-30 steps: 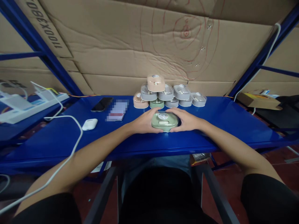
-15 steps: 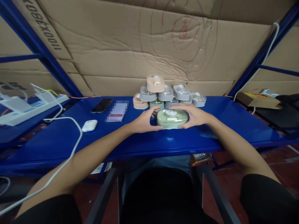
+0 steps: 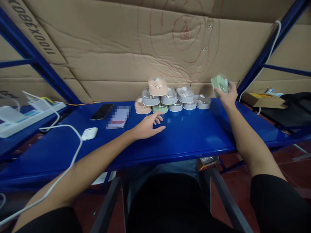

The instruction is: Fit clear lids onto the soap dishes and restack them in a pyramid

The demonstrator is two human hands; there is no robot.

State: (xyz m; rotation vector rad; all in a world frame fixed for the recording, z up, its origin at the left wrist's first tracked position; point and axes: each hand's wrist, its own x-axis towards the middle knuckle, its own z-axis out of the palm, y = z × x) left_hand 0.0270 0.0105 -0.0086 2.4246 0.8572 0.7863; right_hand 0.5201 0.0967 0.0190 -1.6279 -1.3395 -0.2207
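Note:
My right hand [image 3: 228, 94] grips a green box with a clear lid [image 3: 220, 83], held up and tilted at the right, above the far part of the table. My left hand [image 3: 150, 125] hovers over the table with its fingers apart and nothing in it. Just beyond it stands a stack of similar lidded boxes. A peach box [image 3: 157, 87] tops the stack, resting on grey boxes [image 3: 168, 95]. In the bottom row are another peach box [image 3: 143, 106], a green box [image 3: 159, 108] and several grey ones, the rightmost grey box [image 3: 203, 102] with nothing on top.
On the blue table [image 3: 189, 136] lie a dark phone [image 3: 102, 111], a second phone with a blurred screen [image 3: 119, 117] and a white earbud case [image 3: 89, 133]. A white cable [image 3: 79, 145] crosses my left forearm. At the far left is a power strip [image 3: 31, 119]; cardboard [image 3: 109, 48] stands behind.
My right hand has carried the green box from between both hands to the upper right and tilted it. My left hand has let go of it and stayed near the stack.

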